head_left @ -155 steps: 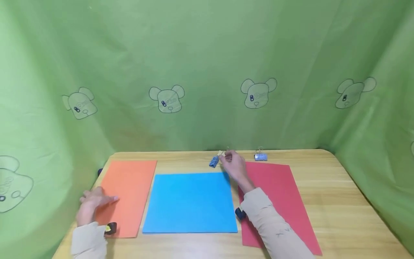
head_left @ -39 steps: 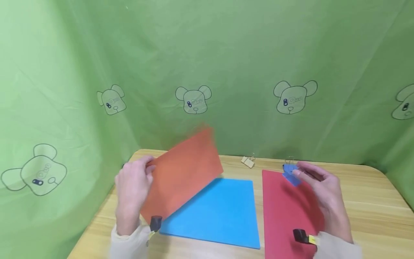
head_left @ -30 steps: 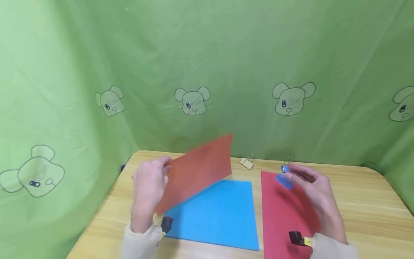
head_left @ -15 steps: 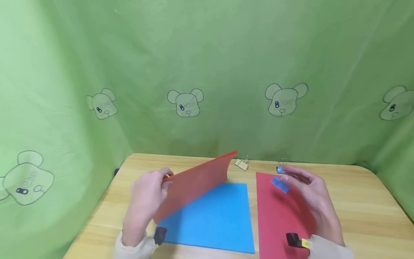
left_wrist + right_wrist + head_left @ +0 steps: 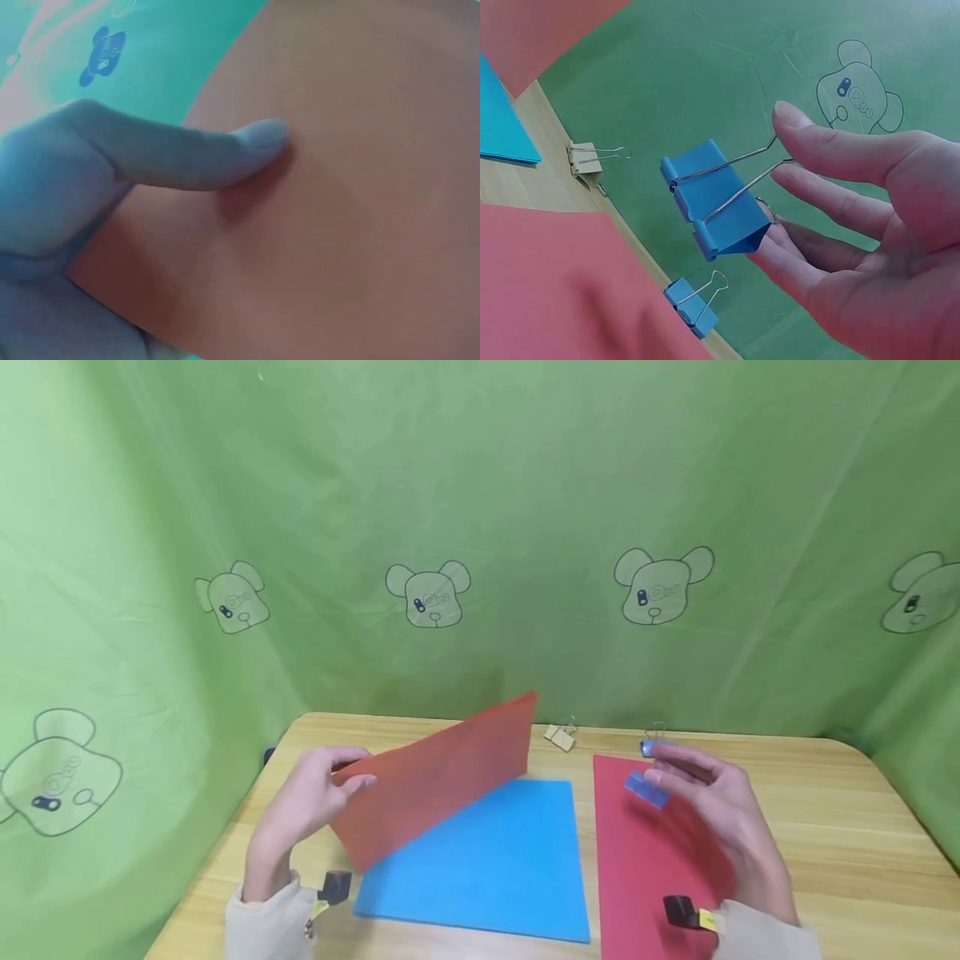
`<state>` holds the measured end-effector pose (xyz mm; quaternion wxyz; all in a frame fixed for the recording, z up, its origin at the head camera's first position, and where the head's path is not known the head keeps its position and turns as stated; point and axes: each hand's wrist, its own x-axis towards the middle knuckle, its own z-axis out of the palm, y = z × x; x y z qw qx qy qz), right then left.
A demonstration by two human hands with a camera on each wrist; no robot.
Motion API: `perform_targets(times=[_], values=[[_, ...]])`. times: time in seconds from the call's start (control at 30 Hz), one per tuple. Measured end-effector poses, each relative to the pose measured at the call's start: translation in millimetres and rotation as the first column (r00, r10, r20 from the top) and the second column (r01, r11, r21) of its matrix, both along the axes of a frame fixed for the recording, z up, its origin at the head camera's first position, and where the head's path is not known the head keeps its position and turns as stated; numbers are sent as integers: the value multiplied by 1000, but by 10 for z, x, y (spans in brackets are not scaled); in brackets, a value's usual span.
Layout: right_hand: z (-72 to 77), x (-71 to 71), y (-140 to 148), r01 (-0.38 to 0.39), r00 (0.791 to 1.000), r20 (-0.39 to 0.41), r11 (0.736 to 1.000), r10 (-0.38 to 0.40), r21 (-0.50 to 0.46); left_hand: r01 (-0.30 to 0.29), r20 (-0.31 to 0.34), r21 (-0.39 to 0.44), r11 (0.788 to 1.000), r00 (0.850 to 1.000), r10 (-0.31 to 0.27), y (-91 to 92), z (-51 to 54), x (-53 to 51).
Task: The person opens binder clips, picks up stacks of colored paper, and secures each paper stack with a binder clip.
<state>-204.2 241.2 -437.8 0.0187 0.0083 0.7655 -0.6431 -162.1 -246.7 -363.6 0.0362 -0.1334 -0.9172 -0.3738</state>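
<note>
Orange paper [image 5: 442,789] is slanting over the blue paper [image 5: 495,868], the left hand [image 5: 311,797] pinching it; the right hand [image 5: 716,797] is holding a blue clip [image 5: 714,196] that's gripping nothing yet. Red paper [image 5: 626,860] is lying flat, two more clips [image 5: 559,738] waiting on the tabletop [image 5: 840,810].

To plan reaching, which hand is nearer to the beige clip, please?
Right. The right hand is in front and right of the beige clip; the left hand is farther off, to its left.
</note>
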Motion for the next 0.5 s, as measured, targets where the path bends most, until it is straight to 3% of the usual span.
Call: perform_targets(times=[0.1, 0.23, 0.33, 0.5], values=[[-7, -4, -5, -13, 1000, -8, 999, 14, 33, -91, -72, 66, 994, 993, 96, 51, -34, -61], [-8, -9, -5, -31, 999, -27, 999, 32, 29, -206, -181, 210, 956, 952, 246, 172, -96, -170], [-5, 2, 8, -35, 999, -20, 999, 36, 19, -188, -201, 327, 926, 944, 263, 235, -165, -240], [1, 45, 50, -16, 1000, 17, 994, 14, 104, -135, -190, 421, 897, 954, 233, 221, -269, -276]])
